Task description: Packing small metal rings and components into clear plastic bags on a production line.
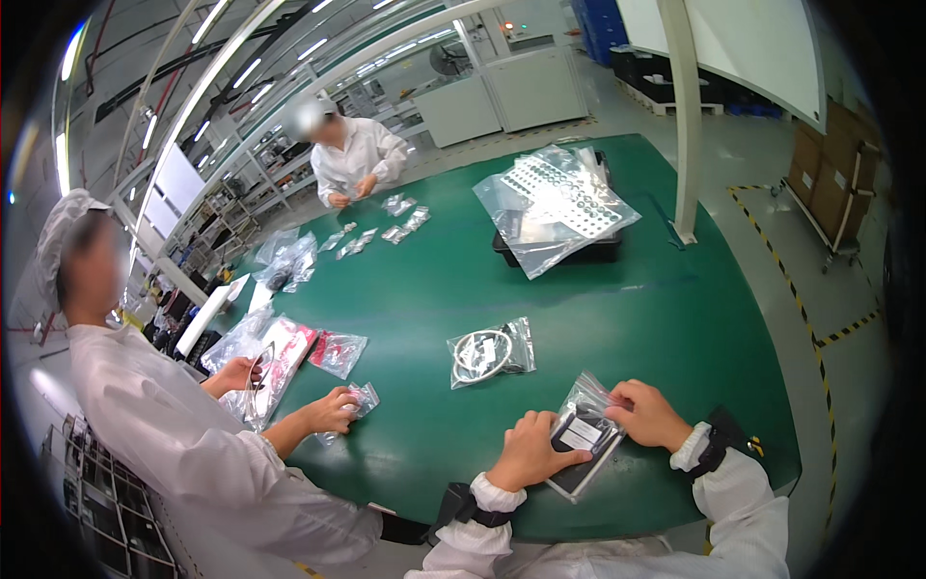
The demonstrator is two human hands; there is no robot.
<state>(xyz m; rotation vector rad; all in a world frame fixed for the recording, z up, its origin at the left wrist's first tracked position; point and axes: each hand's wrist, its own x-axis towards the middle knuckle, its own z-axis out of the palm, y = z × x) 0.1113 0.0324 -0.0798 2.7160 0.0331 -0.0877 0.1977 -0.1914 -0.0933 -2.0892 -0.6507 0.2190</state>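
Left hand (527, 454) and right hand (648, 417) pinch one clear plastic bag (586, 394) — one flat black rectangular item (575, 474) inside, pale-edged.

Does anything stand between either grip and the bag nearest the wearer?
Nothing visible does. The left grip is on the left side of the bag, the right grip at its upper right. The coiled cable lies clear of both.

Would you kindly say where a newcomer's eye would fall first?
Probably on the broad green table in the middle. Near its front edge, the person's left hand and right hand handle a dark flat item and clear bag. Toward its far right, a dotted sheet lies over a black tray.
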